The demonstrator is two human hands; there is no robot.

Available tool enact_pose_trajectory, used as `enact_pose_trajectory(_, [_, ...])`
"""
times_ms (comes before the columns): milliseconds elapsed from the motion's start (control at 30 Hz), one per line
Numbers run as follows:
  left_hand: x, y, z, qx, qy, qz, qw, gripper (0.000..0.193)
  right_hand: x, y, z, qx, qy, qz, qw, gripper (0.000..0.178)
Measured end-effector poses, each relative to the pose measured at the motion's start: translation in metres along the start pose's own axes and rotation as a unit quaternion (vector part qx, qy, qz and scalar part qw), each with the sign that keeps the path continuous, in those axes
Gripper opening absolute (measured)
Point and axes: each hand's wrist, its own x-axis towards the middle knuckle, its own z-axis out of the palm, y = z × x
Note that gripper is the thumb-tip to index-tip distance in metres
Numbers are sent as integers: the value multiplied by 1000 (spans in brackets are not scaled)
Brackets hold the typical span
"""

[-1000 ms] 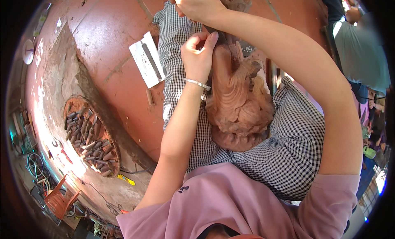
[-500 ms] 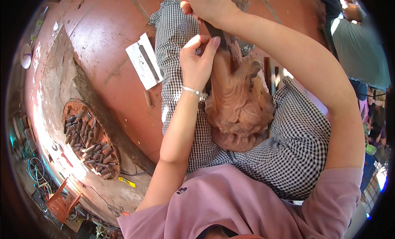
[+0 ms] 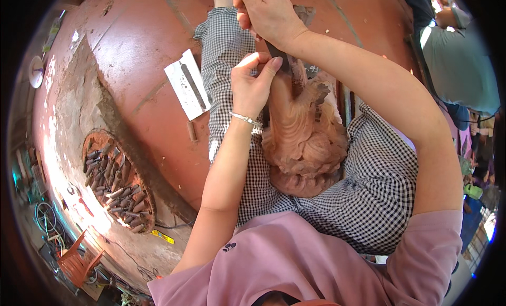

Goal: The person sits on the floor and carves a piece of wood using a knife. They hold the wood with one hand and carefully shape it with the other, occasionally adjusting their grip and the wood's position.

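A reddish-brown carved wooden figure (image 3: 308,148) rests between my thighs, its wavy ridged base toward my body and its narrower parts pointing away. Over its far left part lies a dark, flat, strip-like tool (image 3: 278,54), touching or nearly touching the wood. My left hand (image 3: 253,87) pinches the near end of this tool between thumb and fingers. At the far end, my right hand (image 3: 274,19) is closed, apparently round the same tool; its grip is partly hidden by the hand and the picture's top edge. The tool's exact kind cannot be made out.
A white board (image 3: 188,85) with a dark strip-like tool on it lies on the red tiled floor beside my left leg. Further left, a round tray (image 3: 153,200) of many wooden-handled carving tools sits on a wooden slab (image 3: 113,114). Another person (image 3: 458,63) is at far right.
Both hands have shifted slightly toward my body with the dark tool still between them. The whole view has also moved a little. The carved figure stays between my thighs.
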Motion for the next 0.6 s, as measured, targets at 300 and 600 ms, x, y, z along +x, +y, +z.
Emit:
enact_pose_trajectory(300, [-3, 0, 4, -52, 117, 38, 991, 14, 0, -20, -4, -75, -32, -23, 996, 40])
enact_pose_trajectory(600, [9, -154, -232, 372, 239, -96, 892, 31, -72, -96, -86, -380, -221, -72, 895, 26])
